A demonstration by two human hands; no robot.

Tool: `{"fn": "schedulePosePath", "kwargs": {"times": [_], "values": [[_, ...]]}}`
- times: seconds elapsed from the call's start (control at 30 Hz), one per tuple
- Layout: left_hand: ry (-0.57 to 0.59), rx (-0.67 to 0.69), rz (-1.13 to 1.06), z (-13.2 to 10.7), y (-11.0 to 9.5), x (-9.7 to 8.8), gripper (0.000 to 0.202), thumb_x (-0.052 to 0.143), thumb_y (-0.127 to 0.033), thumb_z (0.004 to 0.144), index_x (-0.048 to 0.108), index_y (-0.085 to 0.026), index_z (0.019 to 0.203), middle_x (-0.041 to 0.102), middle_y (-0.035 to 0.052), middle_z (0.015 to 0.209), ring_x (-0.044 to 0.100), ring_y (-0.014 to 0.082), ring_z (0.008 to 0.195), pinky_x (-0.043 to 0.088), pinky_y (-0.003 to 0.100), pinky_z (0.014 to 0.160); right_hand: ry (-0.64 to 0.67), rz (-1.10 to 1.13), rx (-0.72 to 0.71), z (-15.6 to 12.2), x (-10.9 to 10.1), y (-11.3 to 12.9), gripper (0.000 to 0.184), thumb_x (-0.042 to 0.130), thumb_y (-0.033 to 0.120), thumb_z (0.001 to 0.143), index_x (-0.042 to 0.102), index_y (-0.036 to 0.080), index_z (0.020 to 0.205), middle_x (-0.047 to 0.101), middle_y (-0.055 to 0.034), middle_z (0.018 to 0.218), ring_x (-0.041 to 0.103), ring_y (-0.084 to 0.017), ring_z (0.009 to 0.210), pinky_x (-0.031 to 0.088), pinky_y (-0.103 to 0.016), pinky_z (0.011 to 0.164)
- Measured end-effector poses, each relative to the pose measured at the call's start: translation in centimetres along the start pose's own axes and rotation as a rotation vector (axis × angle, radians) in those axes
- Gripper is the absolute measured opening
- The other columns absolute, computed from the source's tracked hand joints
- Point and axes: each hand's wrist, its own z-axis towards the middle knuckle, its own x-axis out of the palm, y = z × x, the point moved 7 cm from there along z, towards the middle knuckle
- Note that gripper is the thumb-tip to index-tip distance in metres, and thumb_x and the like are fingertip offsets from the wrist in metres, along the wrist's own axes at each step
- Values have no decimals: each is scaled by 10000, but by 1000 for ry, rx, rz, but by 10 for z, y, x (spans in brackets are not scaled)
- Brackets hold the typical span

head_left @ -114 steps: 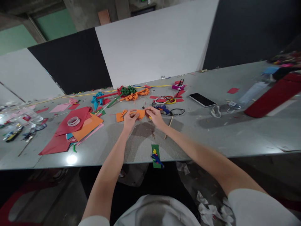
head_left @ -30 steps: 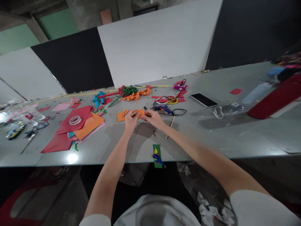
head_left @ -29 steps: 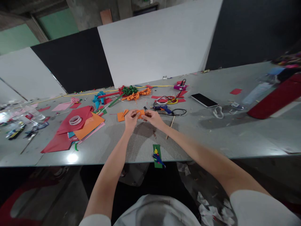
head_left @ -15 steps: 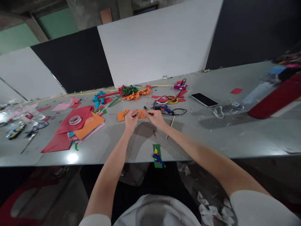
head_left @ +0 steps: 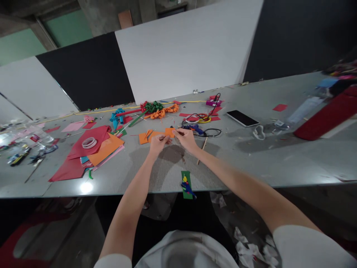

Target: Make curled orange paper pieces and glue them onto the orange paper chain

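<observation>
Pinching one orange paper piece (head_left: 169, 132) between both grips, low at the tabletop (head_left: 251, 156); resting or lifted, cannot tell. Nipping its near edge with the left hand (head_left: 157, 142), fingertips pressed together. Nipping its right end with the right hand (head_left: 186, 137), fingertips likewise closed. Just left of the grips, orange scraps (head_left: 144, 137). Just beyond the right grip, a blue glue gun (head_left: 195, 128). Right of that grip, a wooden stick (head_left: 201, 146). Nearer than both grips, a green card (head_left: 186, 184).

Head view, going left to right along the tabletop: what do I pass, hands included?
White tape roll → left hand → right hand, pinching an orange paper piece → black phone → small red paper square → long red roll.
</observation>
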Motion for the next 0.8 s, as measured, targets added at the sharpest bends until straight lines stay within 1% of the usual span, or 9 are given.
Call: {"fn": "schedulePosePath", "kwargs": {"times": [0.1, 0.17, 0.3, 0.37, 0.47, 0.53, 0.67, 0.73, 0.8], "values": [[-25, 8, 1, 0, -1, -3, 431, 759, -576, 766, 638, -171, 681, 756, 102, 722, 737, 225, 652, 624, 389, 701, 21, -39, -15, 0, 2, 0, 550, 603, 710, 829, 639, 183, 675, 592, -34, 617, 505, -172, 590, 359, -295, 552], [-40, 12, -11, 0, 0, -4, 439, 759, -590, 759, 643, -173, 689, 757, 93, 722, 737, 217, 652, 627, 378, 694, 69, -93, -59, -1, 7, 0, 544, 598, 704, 837, 634, 185, 678, 581, -25, 620, 492, -166, 589, 349, -295, 563], [-63, 20, -25, 1, 1, -7, 415, 753, -558, 781, 660, -159, 716, 753, 95, 728, 729, 204, 639, 622, 359, 677, 152, -218, -127, -1, 14, -3, 579, 569, 695, 865, 588, 181, 600, 534, -14, 576, 460, -155, 572, 307, -298, 567], [-67, 9, -23, 2, 3, -7, 399, 760, -535, 781, 671, -149, 733, 755, 99, 733, 722, 193, 629, 616, 342, 664, 157, -248, -117, -1, 14, -6, 598, 552, 698, 877, 602, 175, 590, 537, -18, 560, 456, -156, 563, 304, -298, 565], [-64, -7, -37, 2, 5, -6, 391, 779, -519, 766, 686, -139, 762, 761, 101, 740, 711, 177, 612, 612, 324, 656, 172, -254, -94, 1, 14, -9, 596, 549, 702, 877, 658, 170, 634, 566, -27, 559, 478, -171, 579, 315, -296, 562], [-62, -11, -52, 2, 4, -5, 397, 779, -525, 766, 692, -138, 777, 767, 102, 753, 711, 175, 620, 613, 323, 665, 176, -258, -84, 2, 14, -10, 599, 545, 710, 874, 658, 172, 636, 551, -26, 542, 475, -175, 583, 310, -294, 554], [-29, -14, -68, 1, 3, -4, 404, 726, -552, 817, 709, -149, 806, 773, 100, 774, 718, 176, 630, 621, 336, 700, 177, -264, -86, 1, 15, -8, 637, 470, 733, 897, 579, 186, 589, 466, -8, 518, 416, -158, 551, 278, -297, 543], [-23, -7, -61, 1, 2, -4, 398, 712, -550, 831, 710, -154, 795, 768, 97, 760, 712, 174, 610, 621, 339, 697, 190, -266, -110, -1, 17, -6, 647, 420, 739, 916, 542, 195, 588, 454, -6, 533, 402, -154, 551, 275, -300, 552], [-35, -4, -37, 2, 2, -6, 394, 712, -547, 834, 704, -158, 768, 760, 93, 738, 707, 175, 599, 617, 338, 683, 198, -274, -136, -2, 18, -2, 636, 411, 735, 925, 515, 201, 596, 466, -8, 556, 411, -157, 567, 284, -302, 569]]}}
